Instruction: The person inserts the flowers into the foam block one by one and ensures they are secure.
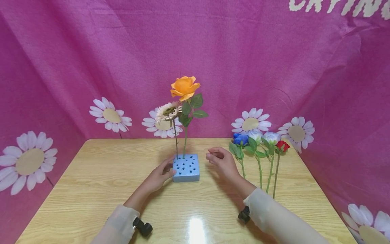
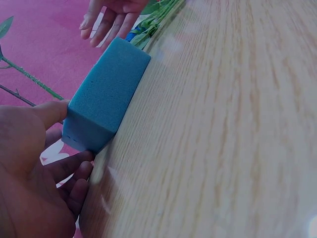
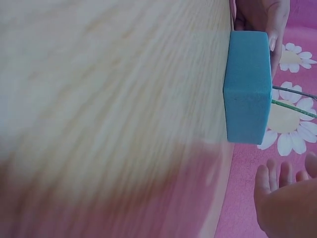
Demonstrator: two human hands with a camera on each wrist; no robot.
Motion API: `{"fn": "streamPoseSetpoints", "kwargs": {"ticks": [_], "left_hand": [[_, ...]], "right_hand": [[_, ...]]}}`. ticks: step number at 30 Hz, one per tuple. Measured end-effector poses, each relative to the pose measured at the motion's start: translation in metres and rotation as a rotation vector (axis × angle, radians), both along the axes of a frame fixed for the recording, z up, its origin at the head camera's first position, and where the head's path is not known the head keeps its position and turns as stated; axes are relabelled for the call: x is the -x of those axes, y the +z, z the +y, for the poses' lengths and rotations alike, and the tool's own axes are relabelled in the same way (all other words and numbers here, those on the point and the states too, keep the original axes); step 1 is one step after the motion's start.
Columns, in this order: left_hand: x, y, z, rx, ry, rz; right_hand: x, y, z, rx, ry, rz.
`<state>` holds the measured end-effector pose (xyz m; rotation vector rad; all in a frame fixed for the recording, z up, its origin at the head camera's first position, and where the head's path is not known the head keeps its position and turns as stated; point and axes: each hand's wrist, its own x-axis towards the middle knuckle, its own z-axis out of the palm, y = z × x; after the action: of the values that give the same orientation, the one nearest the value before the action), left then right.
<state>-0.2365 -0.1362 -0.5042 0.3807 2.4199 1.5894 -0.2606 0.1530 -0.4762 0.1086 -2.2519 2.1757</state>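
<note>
- Head: blue block on tabletop, orange rose and cream daisy stuck in it. My left hand holds its left side; right hand empty, near it. Four flowers lie right.
- Left wrist: thumb on block edge, fingers half curled.
- Right wrist: right fingers loosely bent, clear of block.

Block: light blue, top dotted with dark holes. Far side: orange rose, green-leaved; cream flower, darker-centred. Right: blue flower, two whitish flowers, red flower. Tabletop: yellowish-tan wood grain. Backdrop: magenta, patterned with white, yellow-centred daisies.
</note>
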Motion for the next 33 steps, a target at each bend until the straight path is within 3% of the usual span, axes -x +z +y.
{"fn": "streamPoseSetpoints", "kwargs": {"ticks": [17,33], "left_hand": [[0.0,0.001,0.002,0.01,0.027,-0.001],[0.0,0.002,0.002,0.019,0.031,0.003]], "right_hand": [[-0.018,-0.002,0.031,-0.105,-0.036,-0.003],[-0.029,-0.008,0.07,-0.098,-0.141,-0.069]]}}
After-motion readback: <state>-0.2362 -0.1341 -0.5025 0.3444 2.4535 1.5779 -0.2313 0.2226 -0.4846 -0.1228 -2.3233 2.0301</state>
